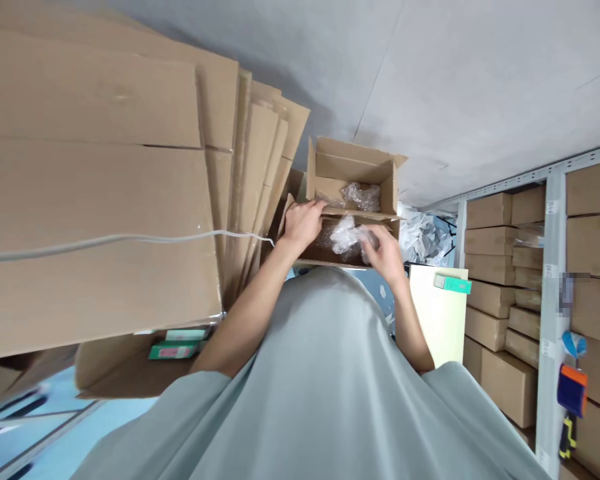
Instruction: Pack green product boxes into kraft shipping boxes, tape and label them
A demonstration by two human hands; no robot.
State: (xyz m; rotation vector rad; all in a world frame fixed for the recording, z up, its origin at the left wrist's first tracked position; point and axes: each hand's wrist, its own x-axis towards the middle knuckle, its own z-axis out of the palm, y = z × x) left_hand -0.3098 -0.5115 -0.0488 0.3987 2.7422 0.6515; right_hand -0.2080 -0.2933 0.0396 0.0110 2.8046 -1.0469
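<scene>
In front of my body an open cardboard box (310,253) holds crumpled clear bubble wrap (344,235). My right hand (384,253) is inside its right end, with thumb and fingers closed on the bubble wrap. At the box's left end my left hand (304,223) grips the cardboard, fingertips at the far edge. Just behind stands a second open cardboard box (353,157), which has more bubble wrap (363,197) in it. My left fingertips are close to its near left corner.
Large flattened cartons (95,227) lean at the left, crossed by a grey cable (130,238). A carton with green boxes (173,350) sits below them. To the right are crumpled white plastic (423,237), a pale board (437,313) bearing a green box (455,285), and metal shelving (550,300) with cartons.
</scene>
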